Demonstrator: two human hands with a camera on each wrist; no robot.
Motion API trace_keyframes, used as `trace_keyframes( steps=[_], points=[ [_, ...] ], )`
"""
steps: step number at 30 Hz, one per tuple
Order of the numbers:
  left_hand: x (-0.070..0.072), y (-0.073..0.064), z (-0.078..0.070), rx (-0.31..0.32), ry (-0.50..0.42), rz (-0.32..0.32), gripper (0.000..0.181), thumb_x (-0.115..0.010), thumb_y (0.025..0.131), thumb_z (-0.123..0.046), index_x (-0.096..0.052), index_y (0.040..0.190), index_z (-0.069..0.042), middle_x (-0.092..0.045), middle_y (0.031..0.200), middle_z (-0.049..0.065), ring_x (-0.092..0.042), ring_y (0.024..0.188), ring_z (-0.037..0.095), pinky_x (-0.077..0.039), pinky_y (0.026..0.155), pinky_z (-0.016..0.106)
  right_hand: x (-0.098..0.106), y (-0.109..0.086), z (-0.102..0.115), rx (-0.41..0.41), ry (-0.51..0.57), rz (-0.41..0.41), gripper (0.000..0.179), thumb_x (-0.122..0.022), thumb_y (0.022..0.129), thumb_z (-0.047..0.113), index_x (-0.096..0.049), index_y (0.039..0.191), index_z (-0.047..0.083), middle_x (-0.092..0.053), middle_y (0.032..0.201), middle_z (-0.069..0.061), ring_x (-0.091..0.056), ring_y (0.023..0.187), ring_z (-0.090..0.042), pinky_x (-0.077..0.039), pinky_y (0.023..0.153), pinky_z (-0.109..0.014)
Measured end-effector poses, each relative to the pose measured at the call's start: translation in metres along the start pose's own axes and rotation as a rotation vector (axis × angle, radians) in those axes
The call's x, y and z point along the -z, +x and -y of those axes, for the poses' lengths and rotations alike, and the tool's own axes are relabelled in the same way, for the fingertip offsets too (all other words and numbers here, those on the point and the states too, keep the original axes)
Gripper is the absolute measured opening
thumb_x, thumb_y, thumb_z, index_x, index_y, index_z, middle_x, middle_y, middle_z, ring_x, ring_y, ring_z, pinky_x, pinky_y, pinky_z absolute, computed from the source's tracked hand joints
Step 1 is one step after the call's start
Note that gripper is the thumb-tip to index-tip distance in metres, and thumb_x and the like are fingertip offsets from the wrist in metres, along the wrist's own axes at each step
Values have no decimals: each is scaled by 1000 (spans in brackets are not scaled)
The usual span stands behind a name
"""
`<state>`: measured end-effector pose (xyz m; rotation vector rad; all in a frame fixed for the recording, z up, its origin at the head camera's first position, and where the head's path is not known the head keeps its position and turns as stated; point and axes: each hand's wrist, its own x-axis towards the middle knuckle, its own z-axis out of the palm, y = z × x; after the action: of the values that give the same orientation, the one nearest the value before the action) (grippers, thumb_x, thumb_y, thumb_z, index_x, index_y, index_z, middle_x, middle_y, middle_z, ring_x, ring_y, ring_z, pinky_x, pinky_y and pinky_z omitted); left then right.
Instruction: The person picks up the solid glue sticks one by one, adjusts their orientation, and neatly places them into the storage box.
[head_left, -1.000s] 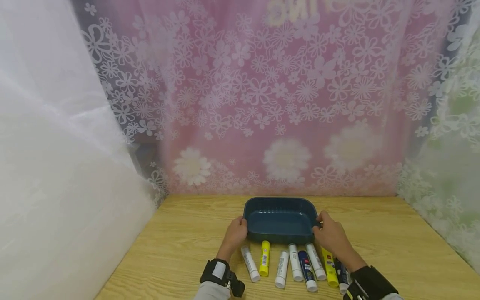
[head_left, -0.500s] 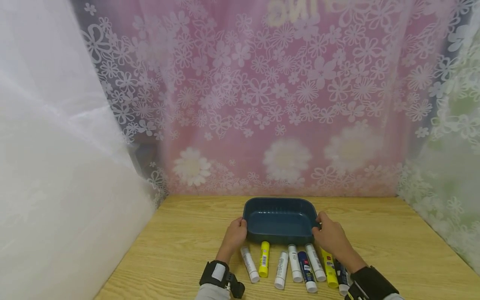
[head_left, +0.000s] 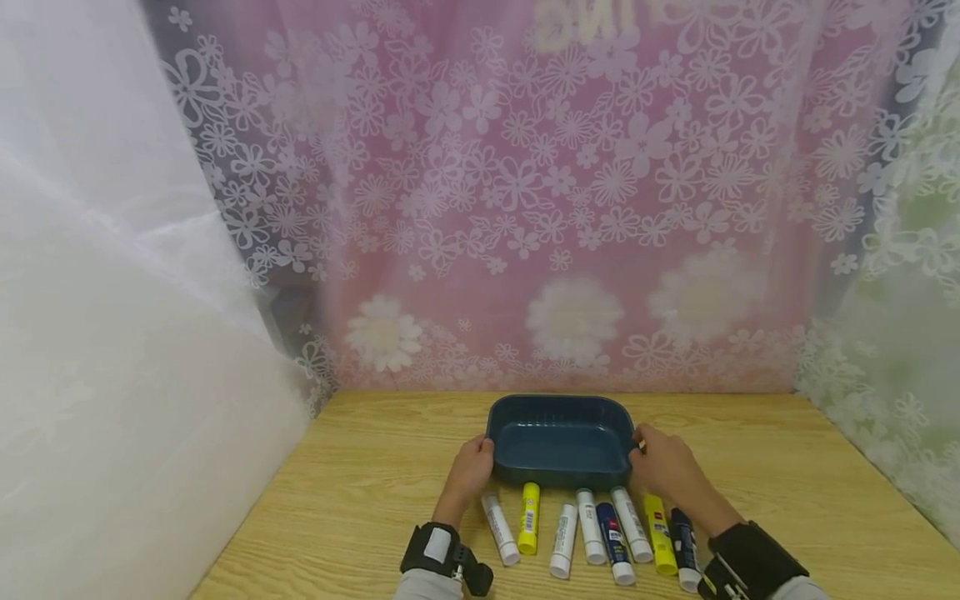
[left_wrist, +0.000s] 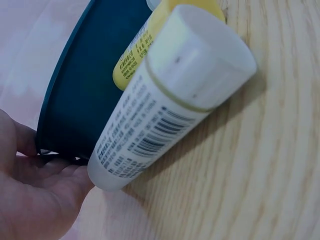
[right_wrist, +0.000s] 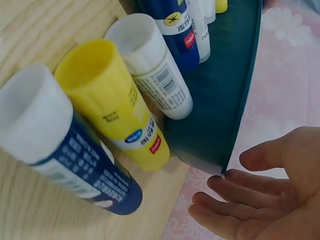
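Note:
A dark teal tray [head_left: 558, 450] rests on the wooden table in the head view, with nothing inside it. My left hand [head_left: 470, 471] grips its left end; in the left wrist view the thumb and fingers [left_wrist: 55, 182] pinch the edge. At the right end is my right hand [head_left: 667, 468]. The right wrist view shows its thumb apart from the tray and the loosely extended fingers [right_wrist: 240, 195] at the corner. Several glue sticks lie in front: white [head_left: 500, 529], yellow [head_left: 528, 518] and navy [head_left: 615, 543] ones, plus another yellow stick [head_left: 659, 535] and navy stick [head_left: 685, 550] near my right wrist.
The wooden table [head_left: 390, 467] extends on both sides of the tray. A pink flowered curtain [head_left: 570, 208] hangs along its back edge. White sheeting [head_left: 135, 375] closes the left side, and a pale floral sheet [head_left: 892, 358] the right.
My right hand has eased slightly right, its fingers loosening at the tray's end, so the rightmost yellow and navy glue sticks show more. The tray and left hand stay in place.

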<state>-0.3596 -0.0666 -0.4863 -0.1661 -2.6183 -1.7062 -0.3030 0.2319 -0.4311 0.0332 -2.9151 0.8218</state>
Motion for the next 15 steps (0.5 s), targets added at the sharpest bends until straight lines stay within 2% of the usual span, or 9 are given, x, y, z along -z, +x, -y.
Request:
trace_keyframes(
  steps=[4, 8, 10, 15],
  points=[
    [-3, 2, 3, 20, 1, -6, 46, -37, 110, -22, -52, 143, 5, -54, 146, 24, -46, 140, 44, -37, 112, 59, 6, -3, -1, 25, -52, -35, 34, -54, 96, 6, -58, 122, -15, -71, 101, -25, -62, 72, -21, -50, 60, -34],
    [-4, 2, 3, 29, -1, -12, 45, -37, 109, -22, -53, 143, 4, -55, 146, 23, -46, 140, 43, -37, 112, 59, 11, -8, -6, 44, -112, -77, 35, -52, 95, 7, -59, 120, -16, -66, 78, -14, -53, 61, -18, -43, 55, -33],
    [-3, 1, 2, 30, -4, -13, 46, -37, 109, -22, -53, 143, 4, -55, 146, 23, -46, 140, 43, -37, 113, 59, 14, -10, -8, 46, -125, -80, 35, -52, 94, 8, -60, 118, -16, -64, 74, -11, -50, 57, -17, -42, 54, -33],
    [-2, -1, 0, 28, -10, -11, 45, -37, 110, -21, -52, 143, 5, -54, 146, 24, -46, 140, 44, -37, 113, 59, 20, -14, -14, 19, -149, -29, 34, -57, 93, 10, -61, 113, -17, -70, 89, -25, -59, 66, -22, -53, 61, -43]
  ],
)
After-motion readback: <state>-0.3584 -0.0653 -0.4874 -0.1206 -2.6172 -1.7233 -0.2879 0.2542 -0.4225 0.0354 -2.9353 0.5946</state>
